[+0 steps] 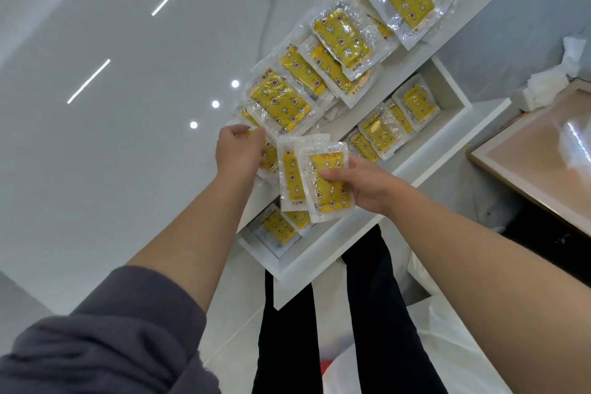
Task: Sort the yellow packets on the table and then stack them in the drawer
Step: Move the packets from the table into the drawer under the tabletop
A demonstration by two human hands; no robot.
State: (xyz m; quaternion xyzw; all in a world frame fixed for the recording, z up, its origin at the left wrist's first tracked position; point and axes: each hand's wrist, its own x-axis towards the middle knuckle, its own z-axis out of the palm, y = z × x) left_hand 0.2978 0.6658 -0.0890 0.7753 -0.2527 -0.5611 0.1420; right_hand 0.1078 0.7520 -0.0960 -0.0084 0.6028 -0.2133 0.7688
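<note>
Several yellow packets in clear wrap (pixel 339 38) lie overlapping along the glossy white table (pixel 128 80) near its edge. My right hand (pixel 367 185) is shut on a small fanned stack of yellow packets (pixel 315 179), held above the open white drawer (pixel 447 86). More yellow packets (pixel 383 131) stand in rows inside the drawer, and a few more packets (pixel 281 227) lie at its near end. My left hand (pixel 238 150) pinches the corner of a packet (pixel 270 153) at the near end of the table's row; most of that packet is hidden by the hand.
A wooden-framed board with a shiny surface (pixel 543 150) sits to the right, with crumpled white paper (pixel 550 83) behind it. White plastic bags (pixel 415 355) lie on the floor by my legs. The table's left side reflects ceiling lights.
</note>
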